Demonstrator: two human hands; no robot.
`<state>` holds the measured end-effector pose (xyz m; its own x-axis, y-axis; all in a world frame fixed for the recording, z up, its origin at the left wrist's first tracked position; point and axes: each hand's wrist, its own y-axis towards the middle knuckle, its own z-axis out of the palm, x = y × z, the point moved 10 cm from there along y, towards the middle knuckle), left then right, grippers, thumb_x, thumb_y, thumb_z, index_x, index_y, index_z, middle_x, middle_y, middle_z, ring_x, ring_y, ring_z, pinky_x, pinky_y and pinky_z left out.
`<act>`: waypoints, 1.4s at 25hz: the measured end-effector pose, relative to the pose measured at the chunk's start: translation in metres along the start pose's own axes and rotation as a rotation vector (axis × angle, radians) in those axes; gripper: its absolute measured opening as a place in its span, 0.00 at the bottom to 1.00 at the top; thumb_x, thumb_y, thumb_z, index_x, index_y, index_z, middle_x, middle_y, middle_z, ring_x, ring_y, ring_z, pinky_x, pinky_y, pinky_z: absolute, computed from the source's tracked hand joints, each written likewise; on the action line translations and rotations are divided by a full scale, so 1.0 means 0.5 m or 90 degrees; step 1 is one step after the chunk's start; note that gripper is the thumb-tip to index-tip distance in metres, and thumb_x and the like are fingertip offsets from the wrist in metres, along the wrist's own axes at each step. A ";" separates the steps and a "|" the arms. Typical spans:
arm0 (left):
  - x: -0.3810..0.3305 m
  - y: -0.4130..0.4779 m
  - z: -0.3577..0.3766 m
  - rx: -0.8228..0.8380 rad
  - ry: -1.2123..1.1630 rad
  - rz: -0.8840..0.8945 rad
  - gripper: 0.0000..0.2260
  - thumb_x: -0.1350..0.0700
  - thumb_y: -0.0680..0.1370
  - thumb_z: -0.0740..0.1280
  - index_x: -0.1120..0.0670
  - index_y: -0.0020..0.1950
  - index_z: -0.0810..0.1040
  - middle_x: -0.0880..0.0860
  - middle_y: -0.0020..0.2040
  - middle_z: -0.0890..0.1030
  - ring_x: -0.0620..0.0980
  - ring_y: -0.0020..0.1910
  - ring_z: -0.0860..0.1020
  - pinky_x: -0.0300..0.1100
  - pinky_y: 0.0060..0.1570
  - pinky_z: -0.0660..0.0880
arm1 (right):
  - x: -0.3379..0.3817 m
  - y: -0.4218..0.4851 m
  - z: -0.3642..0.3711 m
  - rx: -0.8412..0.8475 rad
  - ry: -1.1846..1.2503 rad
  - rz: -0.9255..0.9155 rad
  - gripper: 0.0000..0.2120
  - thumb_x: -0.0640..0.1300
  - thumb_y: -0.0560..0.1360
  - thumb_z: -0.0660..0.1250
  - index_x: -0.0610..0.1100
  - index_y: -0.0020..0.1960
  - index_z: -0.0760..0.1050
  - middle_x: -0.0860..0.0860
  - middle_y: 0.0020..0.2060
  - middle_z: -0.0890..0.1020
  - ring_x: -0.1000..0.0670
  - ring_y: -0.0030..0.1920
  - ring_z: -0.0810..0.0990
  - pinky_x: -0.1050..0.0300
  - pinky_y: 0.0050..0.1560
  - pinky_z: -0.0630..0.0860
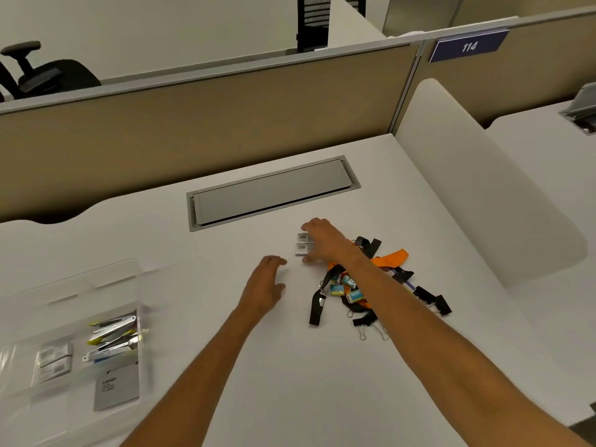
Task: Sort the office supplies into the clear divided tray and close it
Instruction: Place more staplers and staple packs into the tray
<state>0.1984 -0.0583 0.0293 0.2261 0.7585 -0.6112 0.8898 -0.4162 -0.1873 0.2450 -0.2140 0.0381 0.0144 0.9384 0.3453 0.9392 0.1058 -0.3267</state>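
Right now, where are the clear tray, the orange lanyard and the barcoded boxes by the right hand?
clear tray (138, 280): head view, on its right wall.
orange lanyard (391, 257): head view, on the bare strap end.
barcoded boxes (302, 249): head view, on the nearer box's label.

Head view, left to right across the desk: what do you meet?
Clear tray holding staplers → left hand → right hand over small barcoded boxes → pile of lanyards and clips.

white desk, cable hatch, blue sign
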 end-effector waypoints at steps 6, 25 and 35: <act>0.026 0.100 -0.007 -0.062 -0.151 -0.155 0.19 0.66 0.74 0.71 0.57 0.64 0.74 0.55 0.62 0.78 0.53 0.57 0.79 0.41 0.58 0.75 | -0.003 0.046 0.007 -0.035 -0.081 -0.041 0.31 0.59 0.65 0.76 0.45 0.61 0.75 0.46 0.56 0.76 0.46 0.57 0.74 0.51 0.60 0.72; 0.143 -0.044 -0.061 -0.060 -0.587 -0.274 0.13 0.57 0.81 0.64 0.65 0.59 0.78 0.63 0.51 0.83 0.54 0.43 0.81 0.41 0.38 0.78 | 0.210 -0.027 0.072 -0.054 0.296 -0.166 0.27 0.49 0.66 0.80 0.47 0.62 0.75 0.51 0.55 0.76 0.56 0.48 0.75 0.72 0.43 0.72; 0.362 -0.319 -0.317 -0.303 -0.620 -0.285 0.07 0.56 0.80 0.67 0.57 0.53 0.82 0.57 0.44 0.86 0.52 0.40 0.84 0.38 0.36 0.79 | 0.475 -0.081 0.135 0.038 0.405 -0.213 0.29 0.50 0.63 0.82 0.58 0.60 0.74 0.59 0.50 0.80 0.59 0.41 0.82 0.69 0.40 0.79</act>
<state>0.1601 0.2248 0.0702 -0.3605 -0.0006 -0.9328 0.9179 0.1774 -0.3549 0.1874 0.0270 0.0742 -0.0565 0.4809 0.8750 0.9085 0.3882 -0.1547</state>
